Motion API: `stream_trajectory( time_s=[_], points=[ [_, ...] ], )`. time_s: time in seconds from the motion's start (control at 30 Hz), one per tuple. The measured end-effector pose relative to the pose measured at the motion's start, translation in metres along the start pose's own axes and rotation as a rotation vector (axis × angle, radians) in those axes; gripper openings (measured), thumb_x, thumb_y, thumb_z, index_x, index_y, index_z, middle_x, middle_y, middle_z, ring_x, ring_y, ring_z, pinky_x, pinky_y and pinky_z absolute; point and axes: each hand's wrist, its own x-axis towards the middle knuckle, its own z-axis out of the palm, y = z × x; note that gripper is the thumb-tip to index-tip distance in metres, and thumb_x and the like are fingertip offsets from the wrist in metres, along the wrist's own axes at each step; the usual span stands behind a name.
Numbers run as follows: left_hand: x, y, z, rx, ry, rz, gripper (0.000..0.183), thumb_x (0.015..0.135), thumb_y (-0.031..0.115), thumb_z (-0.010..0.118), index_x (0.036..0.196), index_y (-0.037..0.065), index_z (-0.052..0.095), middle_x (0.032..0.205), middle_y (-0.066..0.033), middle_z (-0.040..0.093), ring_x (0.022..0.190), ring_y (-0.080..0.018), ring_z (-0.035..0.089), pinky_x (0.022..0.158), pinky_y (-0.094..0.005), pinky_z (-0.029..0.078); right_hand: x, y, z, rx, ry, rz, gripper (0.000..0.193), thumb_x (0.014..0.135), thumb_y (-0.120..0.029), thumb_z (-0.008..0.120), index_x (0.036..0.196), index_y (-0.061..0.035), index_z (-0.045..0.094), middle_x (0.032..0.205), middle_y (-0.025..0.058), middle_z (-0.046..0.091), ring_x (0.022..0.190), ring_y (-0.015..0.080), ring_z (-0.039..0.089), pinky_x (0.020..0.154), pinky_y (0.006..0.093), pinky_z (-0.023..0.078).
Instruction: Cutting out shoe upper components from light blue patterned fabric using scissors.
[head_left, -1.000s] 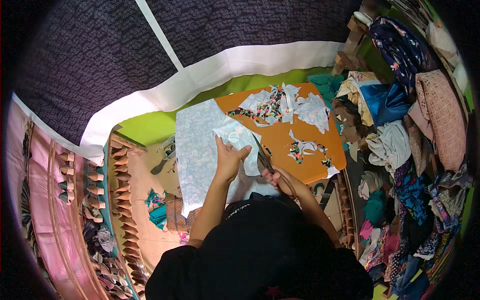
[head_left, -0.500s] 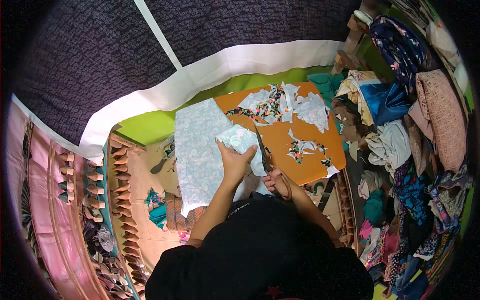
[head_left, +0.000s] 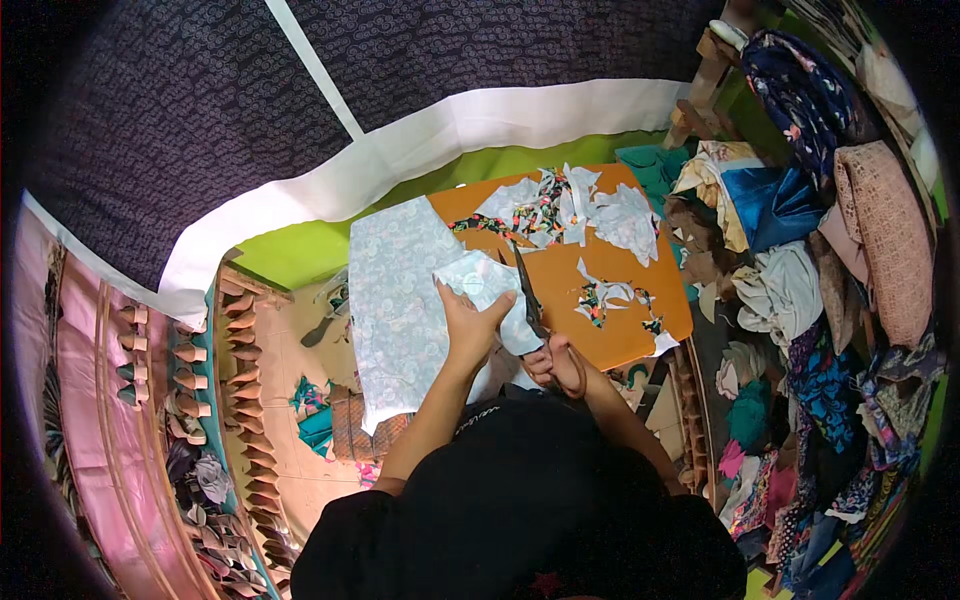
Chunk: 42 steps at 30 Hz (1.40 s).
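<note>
1. Most fingers of the left hand [head_left: 470,328] are hidden under the small pale piece [head_left: 482,278] it pinches, thumb on top
2. The black shirt [head_left: 500,480] blocks part of the orange table's [head_left: 605,345] near side
3. Both forearms slant inward; the right hand [head_left: 547,366] grips dark scissors [head_left: 536,316], blades parted, pointing away from the body
4. Small pale piece: over the large pale cloth's [head_left: 395,290] right edge, beside the blades; contact is unclear
</note>
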Motion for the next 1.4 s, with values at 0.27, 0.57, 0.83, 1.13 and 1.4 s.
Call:
stream_trajectory(
  time_s=[0.27, 0.57, 0.83, 1.13, 1.4],
  points=[
    [0.009, -0.009, -0.02, 0.284, -0.248, -0.277, 0.018, 0.074, 0.015, 0.062, 0.077, 0.002, 0.05, 0.061, 0.0029, 0.049, 0.053, -0.0034, 0.044, 0.048, -0.0171, 0.035, 0.003, 0.004, -0.022, 0.081, 0.107, -0.07, 0.038, 0.077, -0.05, 0.049, 0.078, -0.0152, 0.034, 0.064, -0.0049, 0.034, 0.046, 0.0028, 0.028, 0.039, 0.0183, 0.024],
    [0.021, -0.016, -0.025, -0.026, -0.012, -0.189, 0.018, 0.08, 0.011, 0.053, 0.091, -0.002, 0.048, 0.083, -0.0065, 0.056, 0.072, -0.0103, 0.052, 0.064, -0.0233, 0.043, -0.009, -0.022, -0.019, -0.876, 0.463, -0.336, 0.044, 0.073, -0.037, 0.06, 0.085, 0.0019, 0.045, 0.067, 0.0048, 0.044, 0.062, 0.0118, 0.046, 0.054, 0.0244, 0.04],
    [0.026, -0.013, -0.032, -0.5, -0.176, -0.339, 0.026, 0.082, 0.008, 0.049, 0.106, 0.0, 0.043, 0.099, -0.0089, 0.054, 0.09, -0.017, 0.054, 0.075, -0.0285, 0.046, -0.023, -0.02, -0.025, -1.223, 0.743, -0.178, 0.063, 0.064, -0.029, 0.071, 0.095, 0.0096, 0.034, 0.072, 0.014, 0.05, 0.071, 0.021, 0.052, 0.066, 0.0303, 0.042],
    [0.018, -0.01, -0.026, -0.387, -0.062, -0.295, 0.027, 0.076, -0.003, 0.051, 0.102, -0.001, 0.044, 0.094, -0.0092, 0.055, 0.087, -0.0178, 0.055, 0.075, -0.0293, 0.047, -0.024, 0.001, -0.041, -0.781, 0.369, -0.275, 0.055, 0.073, -0.033, 0.062, 0.105, 0.0037, 0.037, 0.09, 0.0099, 0.048, 0.08, 0.0177, 0.05, 0.069, 0.0287, 0.042],
    [0.013, -0.006, -0.016, -0.317, 0.029, -0.175, 0.024, 0.071, -0.006, 0.058, 0.09, 0.001, 0.046, 0.082, -0.0061, 0.054, 0.075, -0.0135, 0.054, 0.066, -0.0255, 0.046, -0.022, 0.008, -0.018, -0.673, 0.201, -0.115, 0.044, 0.083, -0.036, 0.046, 0.104, 0.0023, 0.041, 0.081, 0.007, 0.047, 0.074, 0.0145, 0.05, 0.063, 0.0275, 0.043]
  ],
)
